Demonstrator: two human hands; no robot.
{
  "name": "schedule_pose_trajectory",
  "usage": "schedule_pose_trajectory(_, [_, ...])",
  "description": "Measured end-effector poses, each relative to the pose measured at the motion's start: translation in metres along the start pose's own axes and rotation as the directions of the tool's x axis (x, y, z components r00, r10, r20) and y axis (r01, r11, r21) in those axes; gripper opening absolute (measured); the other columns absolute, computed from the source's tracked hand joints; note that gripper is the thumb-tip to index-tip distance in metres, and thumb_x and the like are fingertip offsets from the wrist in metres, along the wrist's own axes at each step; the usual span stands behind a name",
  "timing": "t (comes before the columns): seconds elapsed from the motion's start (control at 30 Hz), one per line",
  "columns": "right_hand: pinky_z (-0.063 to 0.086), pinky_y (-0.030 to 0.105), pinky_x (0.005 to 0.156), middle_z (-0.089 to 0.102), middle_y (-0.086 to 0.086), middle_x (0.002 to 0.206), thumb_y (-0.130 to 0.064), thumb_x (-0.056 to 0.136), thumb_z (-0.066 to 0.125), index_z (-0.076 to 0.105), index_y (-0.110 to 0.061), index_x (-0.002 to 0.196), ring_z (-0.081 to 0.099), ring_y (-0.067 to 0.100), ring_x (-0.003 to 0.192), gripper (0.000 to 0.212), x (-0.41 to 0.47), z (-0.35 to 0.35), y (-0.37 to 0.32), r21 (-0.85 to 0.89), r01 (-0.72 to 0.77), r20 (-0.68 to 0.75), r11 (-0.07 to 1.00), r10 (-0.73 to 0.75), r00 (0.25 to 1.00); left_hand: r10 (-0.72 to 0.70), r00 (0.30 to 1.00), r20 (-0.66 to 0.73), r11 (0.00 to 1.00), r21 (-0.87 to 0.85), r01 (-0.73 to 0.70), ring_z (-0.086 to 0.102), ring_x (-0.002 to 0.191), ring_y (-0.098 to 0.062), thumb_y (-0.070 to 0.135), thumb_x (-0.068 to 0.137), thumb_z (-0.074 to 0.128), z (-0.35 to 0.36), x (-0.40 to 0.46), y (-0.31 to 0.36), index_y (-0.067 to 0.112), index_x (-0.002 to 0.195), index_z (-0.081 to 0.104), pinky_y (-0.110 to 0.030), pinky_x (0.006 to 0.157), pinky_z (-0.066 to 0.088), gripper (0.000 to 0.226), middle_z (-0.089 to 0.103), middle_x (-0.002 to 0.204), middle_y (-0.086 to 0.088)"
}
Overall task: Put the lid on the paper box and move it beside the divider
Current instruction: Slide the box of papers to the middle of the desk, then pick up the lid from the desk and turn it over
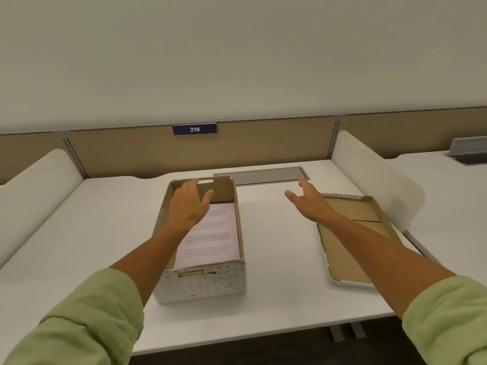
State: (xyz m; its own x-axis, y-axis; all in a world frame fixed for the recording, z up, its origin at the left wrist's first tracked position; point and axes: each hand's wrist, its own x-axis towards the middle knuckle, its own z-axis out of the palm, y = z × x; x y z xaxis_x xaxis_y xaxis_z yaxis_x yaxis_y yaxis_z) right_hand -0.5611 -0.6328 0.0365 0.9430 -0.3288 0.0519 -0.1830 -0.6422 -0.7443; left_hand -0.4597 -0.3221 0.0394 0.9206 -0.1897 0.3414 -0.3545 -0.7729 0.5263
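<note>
Left hand (189, 204) spread over open paper box (203, 283); right hand (309, 201) spread, empty, above upturned lid (350, 248) beside divider (374, 175).

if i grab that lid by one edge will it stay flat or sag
The lid looks like thin cardboard with shallow walls, so it is probably light. A crease across its inside suggests it may flex or twist if lifted by one edge. Upside down on the desk, it should slide easily.
</note>
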Motion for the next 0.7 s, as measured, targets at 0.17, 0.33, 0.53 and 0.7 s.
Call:
schedule_pose_trajectory(0.17, [0.041,0.038,0.100,0.025,0.010,0.164,-0.044,0.098,0.055,0.017,-0.024,0.158,0.052,0.033,0.132,0.074,-0.017,-0.048,0.021,0.057,0.017,-0.105,0.998,-0.011,0.994,0.091,0.996,0.015,0.995,-0.044,-0.090,0.044,0.135,-0.032,0.047,0.095,0.053,0.019,-0.006,0.066,0.011,0.144,0.042,-0.049,0.109,0.039,0.062,0.048,0.147,-0.013])
schedule_pose_trajectory(0.33, [0.041,0.040,0.103,0.023,0.009,0.165,-0.039,0.099,0.056,0.017,-0.024,0.158,0.047,0.035,0.137,0.073,-0.033,-0.097,0.042,0.098,-0.002,-0.238,0.995,0.025,0.971,0.194,0.971,0.143,0.978,-0.102,-0.181,0.034,0.143,-0.029,0.046,0.096,0.052,0.049,-0.010,0.122,0.009,0.149,0.033,-0.046,0.116,0.031,0.067,0.037,0.155,-0.013])
schedule_pose_trajectory(0.53, [0.044,0.044,0.104,0.025,0.006,0.164,-0.039,0.098,0.058,0.018,-0.027,0.157,0.046,0.034,0.138,0.073,-0.050,-0.138,0.075,0.109,-0.066,-0.355,0.992,0.101,0.929,0.265,0.937,0.226,0.961,-0.136,-0.239,0.031,0.144,-0.029,0.045,0.096,0.052,0.094,-0.011,0.171,0.009,0.150,0.032,-0.042,0.115,0.028,0.068,0.035,0.156,-0.012])
schedule_pose_trajectory(0.7, [0.045,0.047,0.105,0.030,0.008,0.160,-0.038,0.096,0.061,0.019,-0.026,0.157,0.045,0.034,0.137,0.075,-0.057,-0.160,0.114,0.117,-0.153,-0.386,0.981,0.187,0.903,0.279,0.915,0.291,0.955,-0.182,-0.233,0.035,0.142,-0.029,0.047,0.095,0.054,0.144,-0.008,0.198,0.011,0.149,0.034,-0.043,0.114,0.031,0.068,0.038,0.155,-0.012])
